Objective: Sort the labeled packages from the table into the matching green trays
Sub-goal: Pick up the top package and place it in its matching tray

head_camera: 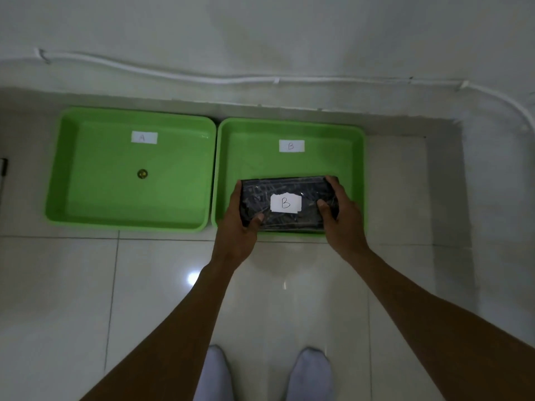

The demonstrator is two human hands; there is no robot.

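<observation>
White glossy floor tiles (pixel 162 299) with dark grout lines, a lamp reflection shining between the forearms. Plain white wall (pixel 260 33) behind, with a thin white cable (pixel 202 78) running along it above a low tiled ledge. Two shallow green plastic trays side by side against the ledge, their rims touching or almost touching. Left green tray (pixel 58 175) marked with a white paper label "A" (pixel 144 137), a small round brass-coloured object (pixel 142 173) lying near its middle. Right green tray (pixel 359 169) marked with a white paper label "B" (pixel 291 146).

Left hand (pixel 240 224) curled around the left end of a black plastic-wrapped rectangular package (pixel 289 189), thumb on top, fingers under the edge. Right hand (pixel 344 218) gripping the right end in the same way, thumb resting on the top face. White paper label with a handwritten "B" (pixel 285 203) on top of the package. Package over the near half of the right tray, lying level; cannot tell whether touching the tray bottom. Two feet in white socks (pixel 214 371) at the lower edge.
</observation>
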